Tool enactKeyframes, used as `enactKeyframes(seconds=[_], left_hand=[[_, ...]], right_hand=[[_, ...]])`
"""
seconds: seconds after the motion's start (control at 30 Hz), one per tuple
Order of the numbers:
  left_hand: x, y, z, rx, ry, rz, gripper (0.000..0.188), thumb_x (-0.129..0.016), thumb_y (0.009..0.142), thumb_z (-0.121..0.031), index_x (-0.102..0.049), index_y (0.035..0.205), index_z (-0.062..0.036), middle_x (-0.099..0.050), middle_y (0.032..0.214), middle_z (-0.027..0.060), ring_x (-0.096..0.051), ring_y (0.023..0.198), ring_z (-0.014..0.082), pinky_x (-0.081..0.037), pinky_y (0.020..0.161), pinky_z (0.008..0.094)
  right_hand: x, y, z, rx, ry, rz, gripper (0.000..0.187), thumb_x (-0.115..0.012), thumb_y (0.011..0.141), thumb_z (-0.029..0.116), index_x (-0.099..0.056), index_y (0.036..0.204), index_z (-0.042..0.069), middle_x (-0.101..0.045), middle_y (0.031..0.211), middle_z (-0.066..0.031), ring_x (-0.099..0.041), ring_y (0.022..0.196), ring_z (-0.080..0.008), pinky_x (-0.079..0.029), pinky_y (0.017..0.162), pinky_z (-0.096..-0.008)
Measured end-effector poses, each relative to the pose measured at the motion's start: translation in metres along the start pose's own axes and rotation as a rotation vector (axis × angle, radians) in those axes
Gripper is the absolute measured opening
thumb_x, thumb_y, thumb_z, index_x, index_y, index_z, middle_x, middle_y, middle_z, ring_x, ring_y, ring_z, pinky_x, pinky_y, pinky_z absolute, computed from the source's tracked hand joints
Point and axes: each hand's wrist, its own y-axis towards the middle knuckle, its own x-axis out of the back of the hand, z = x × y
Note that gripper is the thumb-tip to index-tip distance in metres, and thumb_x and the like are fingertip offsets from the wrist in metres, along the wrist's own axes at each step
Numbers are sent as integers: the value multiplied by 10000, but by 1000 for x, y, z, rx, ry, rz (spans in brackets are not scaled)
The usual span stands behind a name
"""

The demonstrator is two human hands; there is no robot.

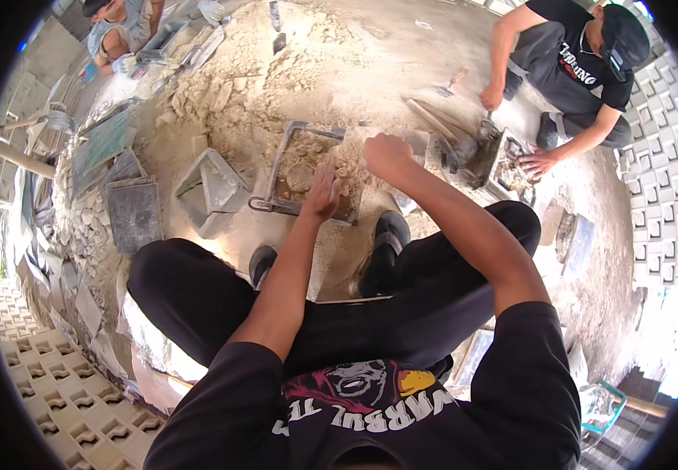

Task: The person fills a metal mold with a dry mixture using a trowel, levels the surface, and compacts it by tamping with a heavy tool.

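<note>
Moulds of grey metal lie stacked at far left on the sandy ground, beside an upturned grey block form. Centre frame, a squatting person works a rectangular metal mould frame packed with lumpy, pale clay-like mix. The frame sits directly ahead of the feet, its long axis running away from the person. The left hand, fingers flat and extended, presses on the fill near the frame's right edge and grips nothing. The right hand, nearer the frame's far right corner, is closed in a fist; whether it holds anything cannot be told. At right, a co-worker handles another mould.
</note>
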Motion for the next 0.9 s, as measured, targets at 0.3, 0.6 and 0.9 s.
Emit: enactKeyframes(seconds=[0.3,0.6,0.9], left_hand=[[-14,-15,-21,72,541,-59,793,-444,973,-448,-127,1511,39,-139,1586,224,-131,1479,342,-115,1202,461],[-29,60,-13,-9,446,80,698,-396,988,-389,-207,1489,59,-183,1575,228,-142,1478,347,-90,1205,470],[20,40,30,315,512,-323,698,-382,984,-381,-194,1500,51,-177,1576,237,-143,1478,342,-68,1210,443]], right_hand=[[28,-10,-30,-106,-7,10,200,-564,882,112,-724,987,54,-697,1063,-151,-690,994,-317,-579,775,-408],[40,-12,-36,-208,168,-9,335,-614,862,335,-708,1023,56,-700,1041,-166,-690,969,-348,-568,793,-443],[29,12,-47,-211,216,45,414,-606,890,422,-697,1050,51,-690,1067,-169,-676,1002,-346,-557,824,-445]])
